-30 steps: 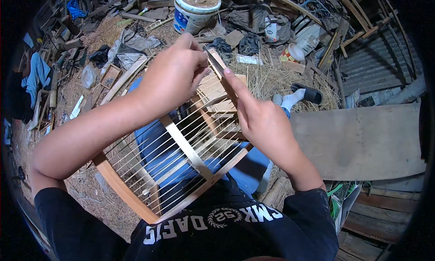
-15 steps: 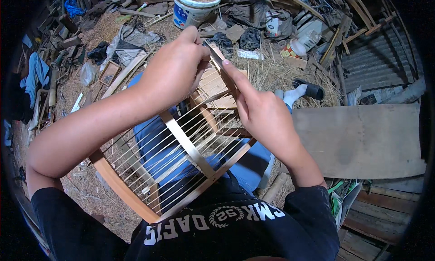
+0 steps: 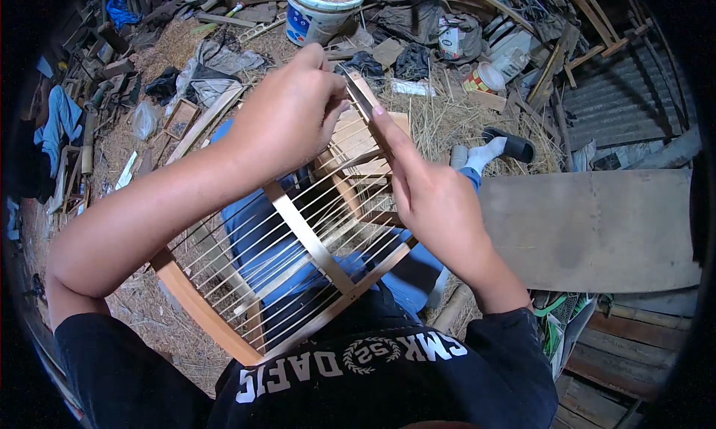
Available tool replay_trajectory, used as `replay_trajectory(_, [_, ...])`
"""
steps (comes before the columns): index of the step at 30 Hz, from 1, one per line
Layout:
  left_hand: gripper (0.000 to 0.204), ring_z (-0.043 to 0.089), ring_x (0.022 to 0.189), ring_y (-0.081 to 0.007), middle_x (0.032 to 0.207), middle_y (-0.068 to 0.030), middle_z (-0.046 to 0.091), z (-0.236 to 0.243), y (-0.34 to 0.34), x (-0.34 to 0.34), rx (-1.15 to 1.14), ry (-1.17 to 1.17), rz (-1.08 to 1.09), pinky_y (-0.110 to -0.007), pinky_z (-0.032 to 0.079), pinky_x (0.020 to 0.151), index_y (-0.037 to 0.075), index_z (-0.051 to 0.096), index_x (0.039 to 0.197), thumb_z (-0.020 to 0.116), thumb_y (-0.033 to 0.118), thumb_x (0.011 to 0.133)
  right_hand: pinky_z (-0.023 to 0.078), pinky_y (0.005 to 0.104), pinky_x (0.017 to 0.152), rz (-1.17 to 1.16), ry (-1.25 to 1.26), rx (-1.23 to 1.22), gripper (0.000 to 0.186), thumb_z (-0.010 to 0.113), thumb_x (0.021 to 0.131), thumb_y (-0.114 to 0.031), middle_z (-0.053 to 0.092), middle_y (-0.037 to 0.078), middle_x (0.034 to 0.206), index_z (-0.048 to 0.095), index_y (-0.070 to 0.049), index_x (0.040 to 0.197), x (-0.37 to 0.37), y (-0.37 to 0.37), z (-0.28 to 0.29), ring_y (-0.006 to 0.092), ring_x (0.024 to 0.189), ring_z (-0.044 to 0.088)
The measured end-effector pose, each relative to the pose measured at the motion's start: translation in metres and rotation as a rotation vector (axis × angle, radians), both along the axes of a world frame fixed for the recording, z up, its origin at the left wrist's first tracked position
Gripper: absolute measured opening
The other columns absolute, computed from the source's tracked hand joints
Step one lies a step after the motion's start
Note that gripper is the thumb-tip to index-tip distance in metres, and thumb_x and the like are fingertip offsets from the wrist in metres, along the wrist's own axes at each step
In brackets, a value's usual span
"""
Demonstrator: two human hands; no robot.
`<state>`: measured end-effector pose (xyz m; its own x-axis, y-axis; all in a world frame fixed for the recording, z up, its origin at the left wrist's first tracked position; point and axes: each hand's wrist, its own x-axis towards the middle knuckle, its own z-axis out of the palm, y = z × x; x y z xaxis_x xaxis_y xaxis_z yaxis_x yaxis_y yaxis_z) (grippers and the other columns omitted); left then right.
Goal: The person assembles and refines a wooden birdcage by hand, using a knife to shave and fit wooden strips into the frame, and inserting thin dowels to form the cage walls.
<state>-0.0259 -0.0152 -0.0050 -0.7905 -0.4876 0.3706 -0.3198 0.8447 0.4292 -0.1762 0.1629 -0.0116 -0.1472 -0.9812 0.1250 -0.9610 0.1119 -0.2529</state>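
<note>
i see the ground as the biggest thing here, a dirt floor strewn with dry straw [image 3: 455,123] and scrap, filling the upper half of the frame. at the right middle lies a wide flat grey board [image 3: 597,228], with a sheet of ribbed grey metal [image 3: 619,101] above it toward the upper right. across the centre and lower left sits the square wooden cage frame with thin pale bars [image 3: 298,257], resting on my lap over blue trousers [image 3: 261,228]; its far top edge reaches up to the middle of the frame, where both hands meet. my black printed shirt [image 3: 358,377] fills the bottom edge.

my left hand [image 3: 287,116], just above centre, is curled nearly closed, fingertips pinched on what looks like one thin bar at the cage's top rail; i cannot tell exactly what sits between the fingers. my right hand [image 3: 429,198], right of centre, lies along the cage's upper right edge with the fingers stretched out and pressed together against the rail, not wrapped round it, thumb hidden.

at the top centre stands a white plastic bucket with a blue band [image 3: 324,11], filled with something brownish. a foot in a white sock and black sandal [image 3: 496,147] rests on the straw right of centre. a small red and white tin can [image 3: 485,77] lies in the upper right clutter, and a blue cloth [image 3: 60,123] hangs at the far left.
</note>
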Motion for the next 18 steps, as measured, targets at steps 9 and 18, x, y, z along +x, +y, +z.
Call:
replay_trajectory(9, [0.013, 0.063, 0.091, -0.0406, 0.099, -0.0195, 0.058, -0.002, 0.0, -0.004, -0.012, -0.018, -0.048, -0.047, 0.052, 0.08, -0.003, 0.071, 0.097, 0.072, 0.007, 0.088, 0.053, 0.05, 0.051, -0.019, 0.008, -0.048, 0.074, 0.059, 0.095, -0.015, 0.066, 0.017, 0.064, 0.03, -0.027, 0.162, 0.0, -0.012, -0.004, 0.0366, 0.054, 0.066])
replay_trajectory(18, [0.014, 0.063, 0.089, -0.0396, 0.097, -0.0191, 0.058, 0.0, 0.0, -0.002, 0.017, -0.024, -0.02, -0.047, 0.052, 0.08, -0.004, 0.072, 0.097, 0.071, 0.007, 0.088, 0.052, 0.0507, 0.05, -0.046, -0.003, -0.03, 0.073, 0.06, 0.094, -0.014, 0.064, 0.017, 0.062, 0.032, -0.022, 0.161, 0.009, 0.008, -0.005, 0.0368, 0.053, 0.065])
